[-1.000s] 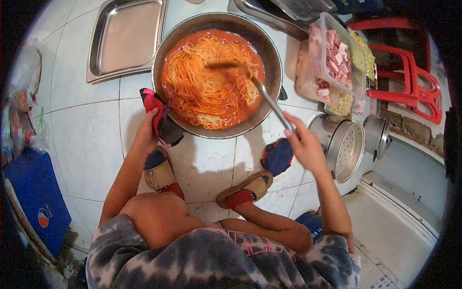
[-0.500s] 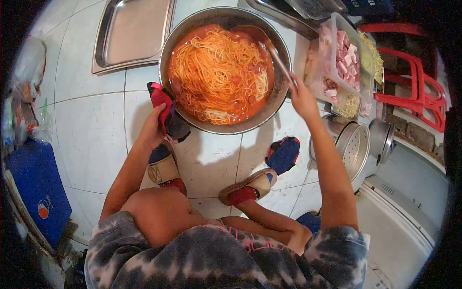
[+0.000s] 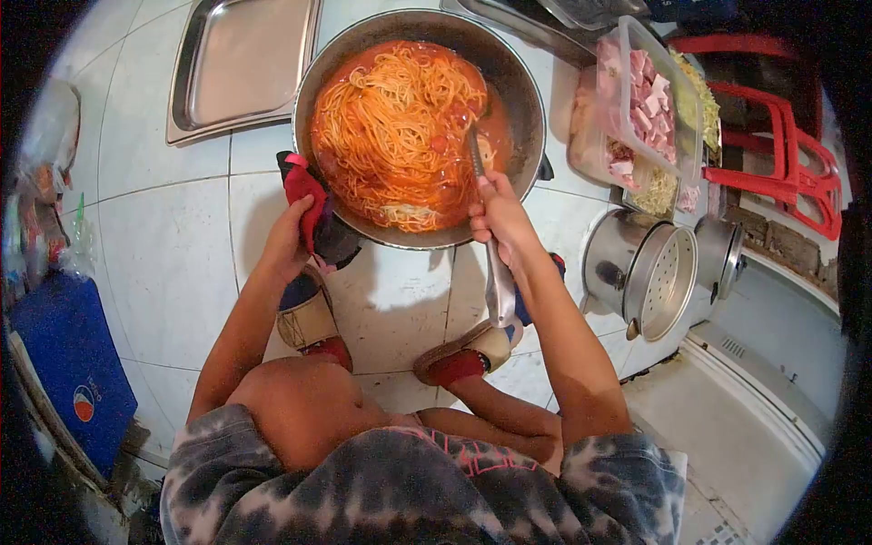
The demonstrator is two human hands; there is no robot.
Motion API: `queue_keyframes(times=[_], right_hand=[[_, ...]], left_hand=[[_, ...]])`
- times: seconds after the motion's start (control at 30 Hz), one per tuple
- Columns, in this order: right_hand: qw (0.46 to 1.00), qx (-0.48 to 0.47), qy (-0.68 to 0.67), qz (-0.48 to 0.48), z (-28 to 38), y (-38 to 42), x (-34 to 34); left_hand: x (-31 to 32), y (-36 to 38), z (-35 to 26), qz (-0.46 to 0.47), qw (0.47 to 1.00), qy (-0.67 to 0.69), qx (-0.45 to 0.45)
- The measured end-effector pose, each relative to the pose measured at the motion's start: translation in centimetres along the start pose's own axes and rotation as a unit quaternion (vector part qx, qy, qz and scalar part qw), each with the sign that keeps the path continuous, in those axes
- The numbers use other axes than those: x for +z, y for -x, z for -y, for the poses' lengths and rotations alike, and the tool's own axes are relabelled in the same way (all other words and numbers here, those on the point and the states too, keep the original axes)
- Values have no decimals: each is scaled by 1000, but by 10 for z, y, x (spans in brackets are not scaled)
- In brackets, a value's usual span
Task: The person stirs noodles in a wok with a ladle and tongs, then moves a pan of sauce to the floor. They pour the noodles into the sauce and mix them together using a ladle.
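Observation:
A large round pan (image 3: pixel 536 109) holds spaghetti (image 3: pixel 400 118) in red sauce with small red chunks. My left hand (image 3: pixel 292 234) is closed on a red and black cloth pot holder (image 3: pixel 304 195) at the pan's lower left edge. My right hand (image 3: pixel 501 218) grips a long-handled metal cooking spoon (image 3: pixel 499 295) over the near right rim. The spoon's head is sunk among the noodles and hidden, and the end of its handle points back toward me.
A steel tray (image 3: pixel 245 68) lies left of the pan. On the right are plastic containers of cubed pink meat (image 3: pixel 649 109) and shredded vegetables (image 3: pixel 698 95), a perforated steamer pot (image 3: pixel 665 282) and a red plastic chair (image 3: pixel 786 163). My slippered feet (image 3: pixel 309 313) flank the near floor.
My right hand has swung left and toward me with the spoon, from the pan's right side to its near right. Noodles have shifted in the sauce. My left hand stays on the pot holder.

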State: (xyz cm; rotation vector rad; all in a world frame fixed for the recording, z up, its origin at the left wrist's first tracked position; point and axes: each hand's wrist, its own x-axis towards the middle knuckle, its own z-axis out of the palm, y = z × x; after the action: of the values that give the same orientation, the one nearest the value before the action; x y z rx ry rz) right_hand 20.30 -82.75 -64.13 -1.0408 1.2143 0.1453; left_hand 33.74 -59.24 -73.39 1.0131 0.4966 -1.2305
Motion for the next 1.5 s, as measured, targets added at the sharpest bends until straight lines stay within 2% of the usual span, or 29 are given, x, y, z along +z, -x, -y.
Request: queue_keyframes(times=[0.07, 0.3, 0.57, 0.6, 0.77, 0.9, 1.13, 1.23, 1.27, 1.4, 1.5], right_hand=[[999, -14, 37, 2, -1, 2, 7], [983, -62, 175, 9, -11, 30, -4], [914, -152, 376, -7, -41, 71, -35], [909, -134, 395, -3, -39, 78, -36], [888, -166, 428, 7, -47, 98, -49], [864, -168, 474, 10, -50, 113, -64], [817, -258, 512, -63, -51, 134, -89], [881, -188, 429, -65, -57, 112, -85], [888, -220, 395, -81, -68, 97, -86], [918, -195, 332, -93, -70, 54, -81], [955, -137, 248, -87, -57, 36, -66]], left_hand=[[11, 8, -3, 13, 999, 43, -9], [4, 1, 1, 40, 998, 53, 4], [11, 7, -1, 26, 999, 34, 23], [10, 7, -1, 28, 999, 36, 16], [11, 9, -3, 0, 998, 59, 3], [12, 11, -4, 19, 998, 61, 1], [13, 16, -12, 32, 997, 57, -48], [7, 6, -6, 23, 998, 62, -16], [5, 3, -5, 15, 998, 60, 4], [-1, -1, -4, 8, 998, 55, 20], [-10, -12, 1, 14, 999, 33, 40]])
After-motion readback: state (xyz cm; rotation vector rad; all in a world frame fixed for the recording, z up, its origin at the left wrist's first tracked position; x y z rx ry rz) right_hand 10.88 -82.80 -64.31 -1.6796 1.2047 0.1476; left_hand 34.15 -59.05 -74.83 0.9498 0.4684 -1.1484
